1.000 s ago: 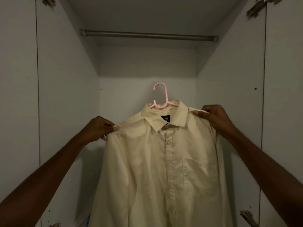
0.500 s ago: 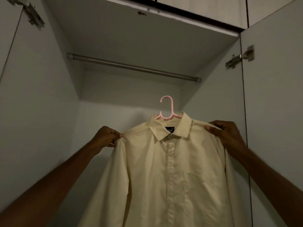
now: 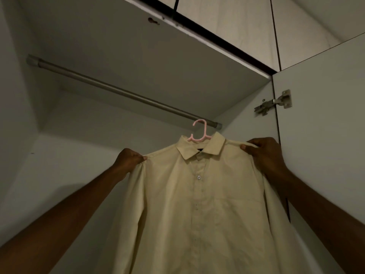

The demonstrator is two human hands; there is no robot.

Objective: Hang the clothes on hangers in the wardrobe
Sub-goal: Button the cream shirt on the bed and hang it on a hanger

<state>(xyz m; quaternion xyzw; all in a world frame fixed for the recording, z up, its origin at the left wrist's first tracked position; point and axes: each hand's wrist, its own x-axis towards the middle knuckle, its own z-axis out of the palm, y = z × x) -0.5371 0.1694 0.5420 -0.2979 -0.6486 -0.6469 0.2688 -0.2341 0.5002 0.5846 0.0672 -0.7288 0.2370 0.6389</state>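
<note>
While both hands, left hand and right hand, pinch the cream shirt's shoulders, its pink hanger hook overlaps the wardrobe rail's right end, open rail leftward.

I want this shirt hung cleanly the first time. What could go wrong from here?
1. The pink hanger hook sits at the far right end of the rail, near the end cap; it may miss.
2. Both the left hand and right hand pinch only the shirt at its shoulders, so the hanger could tilt or slip out.
</note>
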